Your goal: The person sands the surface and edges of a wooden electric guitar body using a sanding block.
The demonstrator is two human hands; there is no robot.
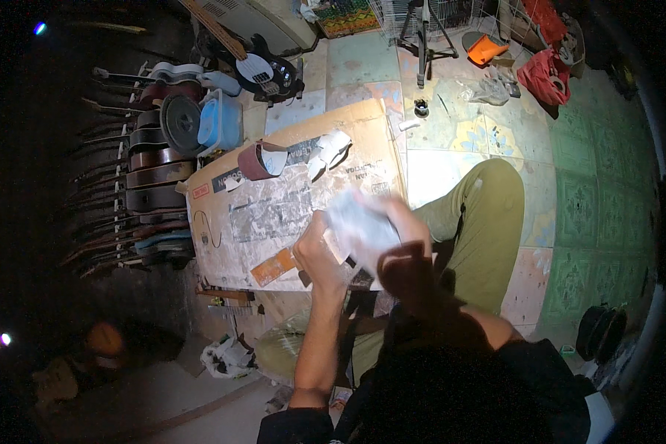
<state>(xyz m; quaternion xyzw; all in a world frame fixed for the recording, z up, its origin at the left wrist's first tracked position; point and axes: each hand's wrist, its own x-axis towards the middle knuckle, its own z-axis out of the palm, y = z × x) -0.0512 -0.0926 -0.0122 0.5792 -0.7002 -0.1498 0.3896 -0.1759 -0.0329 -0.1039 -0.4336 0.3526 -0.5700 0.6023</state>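
Observation:
A pale, whitish sheet-like thing, smeared by motion, is between my two hands above the cardboard sheet. My left hand is closed in a fist at its left edge. From the right side, my right hand grips it with bent fingers, partly blurred and in shadow. What kind of sheet it is I cannot make out. Farther off on the dusty cardboard lie a curled strip of brown sandpaper and a crumpled white piece. An orange-brown flat strip rests just left of my left hand.
Several guitars stand in a row along the left. A blue plastic container and a black electric guitar sit beyond the cardboard. A black stand, an orange dustpan and a red bag are at the back right.

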